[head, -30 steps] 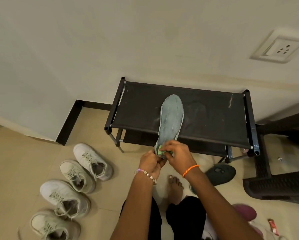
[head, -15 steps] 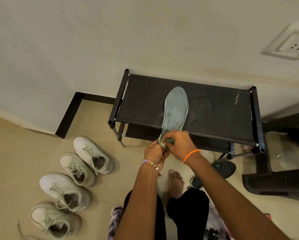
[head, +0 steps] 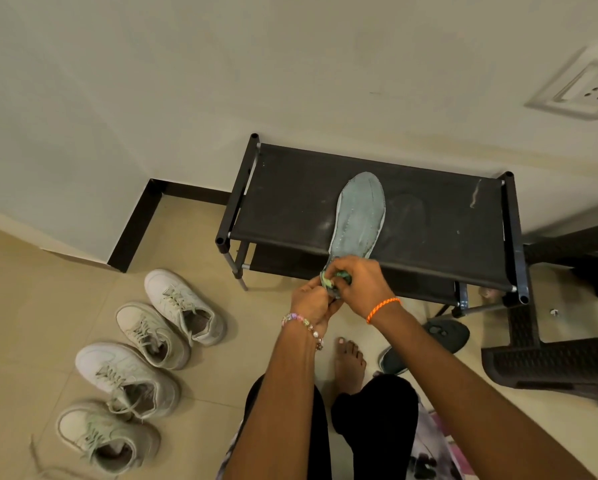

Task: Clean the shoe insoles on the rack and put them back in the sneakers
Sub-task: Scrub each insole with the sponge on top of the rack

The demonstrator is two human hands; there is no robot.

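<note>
The insole [head: 359, 216] is pale blue-grey with dotted lines. The rack [head: 290, 209] is black with pale smudges. The four sneakers [head: 183, 306] are off-white. One wrist has an orange band [head: 382, 309], the other has many-coloured beads [head: 302, 323]. The floor [head: 48, 306] is tan.

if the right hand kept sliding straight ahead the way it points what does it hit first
Probably nothing solid: the right hand would run along the grey-green foam insole over the black fabric shoe rack, then likely meet the cream wall; depth is unclear.

rack [head: 290, 209] top bare either side of insole [head: 360, 213]; sneakers [head: 145, 355] crowd floor left
</note>
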